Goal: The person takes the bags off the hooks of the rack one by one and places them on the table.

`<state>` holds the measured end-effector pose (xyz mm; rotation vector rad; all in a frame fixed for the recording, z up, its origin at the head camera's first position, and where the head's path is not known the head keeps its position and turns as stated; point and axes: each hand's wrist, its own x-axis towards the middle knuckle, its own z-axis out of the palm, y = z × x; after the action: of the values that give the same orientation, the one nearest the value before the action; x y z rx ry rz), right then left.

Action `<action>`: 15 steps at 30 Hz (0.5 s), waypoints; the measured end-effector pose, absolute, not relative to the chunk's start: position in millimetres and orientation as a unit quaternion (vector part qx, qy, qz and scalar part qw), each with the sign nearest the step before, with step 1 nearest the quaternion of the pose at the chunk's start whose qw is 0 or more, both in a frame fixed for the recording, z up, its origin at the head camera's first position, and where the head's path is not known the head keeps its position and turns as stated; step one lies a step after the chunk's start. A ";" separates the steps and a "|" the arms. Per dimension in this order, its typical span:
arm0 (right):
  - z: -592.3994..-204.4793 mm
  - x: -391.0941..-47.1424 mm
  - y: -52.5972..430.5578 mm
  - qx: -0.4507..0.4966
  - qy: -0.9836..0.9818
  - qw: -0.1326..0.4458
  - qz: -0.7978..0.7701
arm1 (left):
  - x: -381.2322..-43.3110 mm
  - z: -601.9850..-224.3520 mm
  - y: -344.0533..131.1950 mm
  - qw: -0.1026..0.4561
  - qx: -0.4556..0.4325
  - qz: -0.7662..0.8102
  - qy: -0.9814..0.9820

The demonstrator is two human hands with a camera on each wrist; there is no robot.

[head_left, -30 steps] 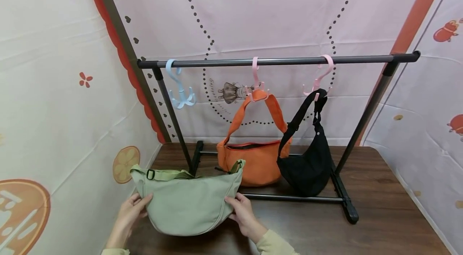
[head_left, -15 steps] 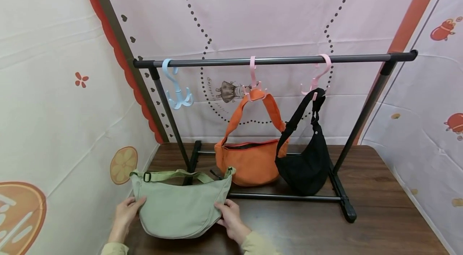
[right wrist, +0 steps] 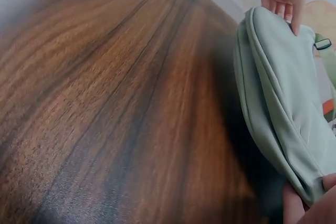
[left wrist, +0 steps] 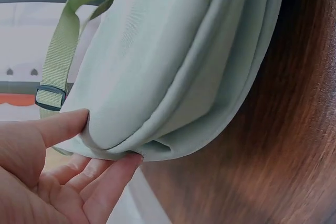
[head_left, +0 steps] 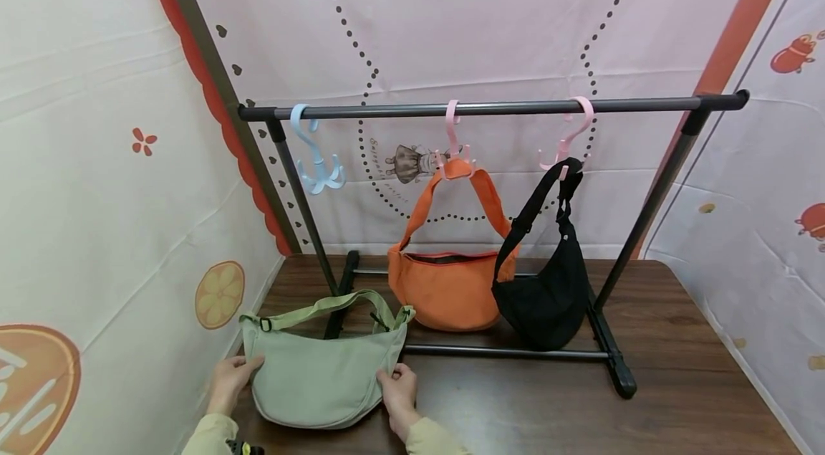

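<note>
A pale green shoulder bag (head_left: 316,376) is held upright by both hands at the front left of the table. My left hand (head_left: 228,380) pinches its left side, thumb on the front panel and fingers behind, as the left wrist view shows. At the opposite side my right hand (head_left: 399,398) pinches the edge between thumb and fingers. The bag's green strap (head_left: 316,309) arches loosely above the opening, and a black buckle (left wrist: 50,97) sits at its left end. Seen from the right wrist, the bag's bottom (right wrist: 252,98) is close over the table.
Behind stands a black rack (head_left: 515,109) on a wooden table (head_left: 548,405). A blue hook (head_left: 316,161) hangs bare on its left. Pink hooks carry an orange bag (head_left: 451,290) in the middle and a black bag (head_left: 548,304) at right. A printed cloth (head_left: 161,226) walls the left side.
Both hands have brought the green bag a little lower and leftward, away from the orange bag. Its strap has risen into a taller arch.
</note>
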<state>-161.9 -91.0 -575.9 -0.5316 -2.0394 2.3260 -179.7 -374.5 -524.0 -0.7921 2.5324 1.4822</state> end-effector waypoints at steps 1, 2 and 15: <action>-579.1 -162.4 -92.0 -0.166 -0.659 0.016 0.733 | -180.7 -526.1 -375.4 0.054 -0.260 0.484 0.834; -585.6 -163.4 -93.2 -0.151 -0.666 0.045 0.729 | -181.4 -528.2 -375.9 0.055 -0.262 0.476 0.837; -587.1 -169.1 -99.4 -0.155 -0.795 0.051 0.584 | -186.6 -544.8 -368.0 0.004 -0.328 0.394 0.859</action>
<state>-169.1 -99.4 -587.1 -0.4714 -2.4202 1.7778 -186.6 -368.0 -544.8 -1.0265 2.6908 1.2354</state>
